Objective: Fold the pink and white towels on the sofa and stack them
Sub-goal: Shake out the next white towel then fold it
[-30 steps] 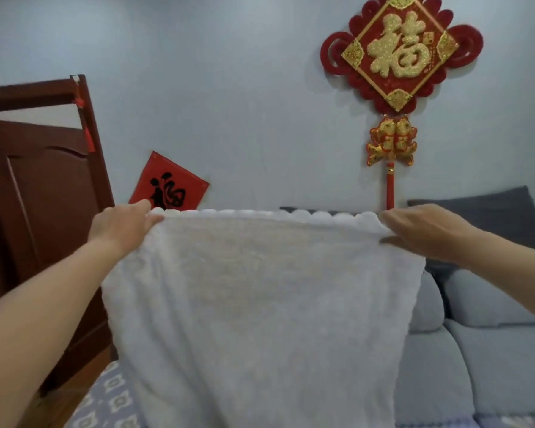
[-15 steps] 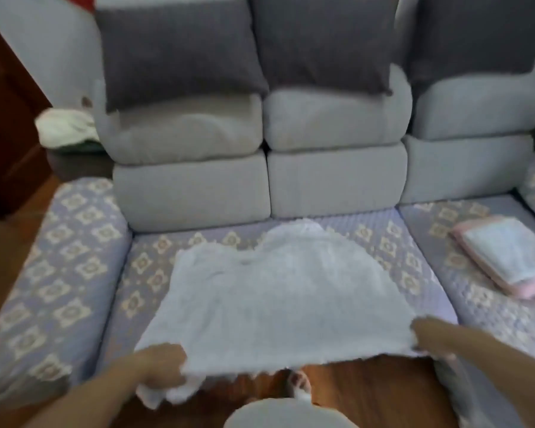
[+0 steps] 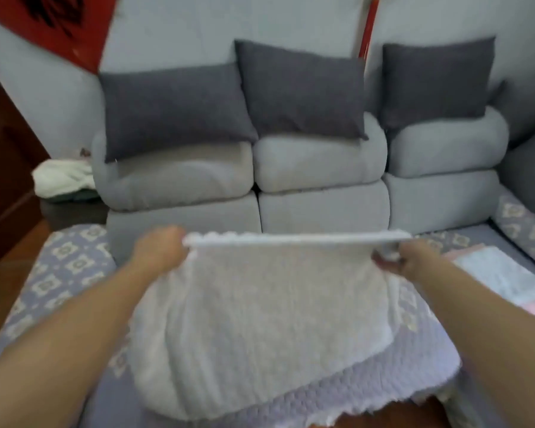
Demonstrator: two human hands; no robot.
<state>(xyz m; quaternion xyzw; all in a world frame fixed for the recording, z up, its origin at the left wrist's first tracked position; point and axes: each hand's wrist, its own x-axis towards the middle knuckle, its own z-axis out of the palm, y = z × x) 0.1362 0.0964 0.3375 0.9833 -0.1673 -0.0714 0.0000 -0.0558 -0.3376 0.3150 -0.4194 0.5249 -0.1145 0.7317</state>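
A white towel (image 3: 260, 329) with a scalloped edge hangs over the sofa seat (image 3: 383, 381), its upper edge stretched taut between my hands. My left hand (image 3: 161, 251) grips the left corner. My right hand (image 3: 405, 261) pinches the right corner. The towel's lower part sags onto the seat. To the right on the seat lies a folded stack (image 3: 501, 276): a white towel on top of a pink one, whose pink edge shows underneath.
Three dark grey cushions (image 3: 300, 94) lean on the grey sofa back (image 3: 318, 168). A crumpled white cloth (image 3: 62, 177) lies on a side stand at the left, next to a dark wooden door (image 3: 3, 168). The patterned armrest (image 3: 56, 273) is at the left.
The towel was held up high, then laid flat on the seat by its near edge. Now my hands hold an edge raised and stretched toward the sofa back.
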